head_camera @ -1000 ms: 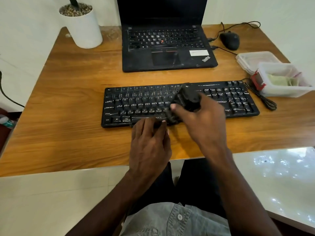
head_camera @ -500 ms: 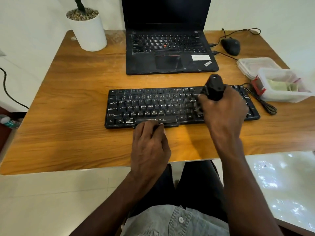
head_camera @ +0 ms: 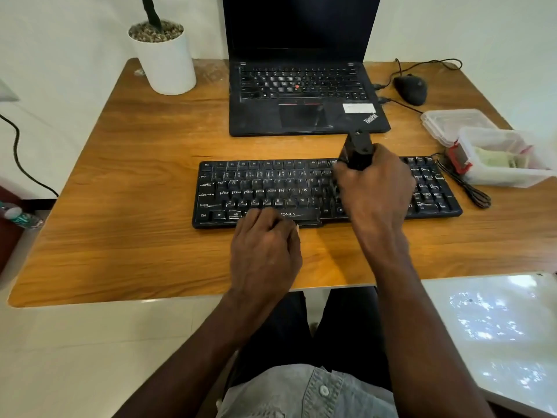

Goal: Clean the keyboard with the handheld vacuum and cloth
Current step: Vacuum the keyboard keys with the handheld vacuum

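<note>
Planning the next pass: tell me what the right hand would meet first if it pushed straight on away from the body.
Probably the laptop: the right hand grips the handheld vacuum over the keyboard, its top already near the laptop's front edge. Height is unclear.

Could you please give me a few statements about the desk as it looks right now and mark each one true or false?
1. The right hand grips the black handheld vacuum over the keyboard. True.
2. The left hand is lifting the keyboard off the table. False: it rests at the keyboard's near edge, by the space bar, and the keyboard lies flat.
3. The laptop is closed. False: its lid is open, though the screen is dark.
4. A mouse sits to the right of the laptop. True.
5. The white plant pot stands at the table's near right corner. False: it stands at the far left corner.
</note>
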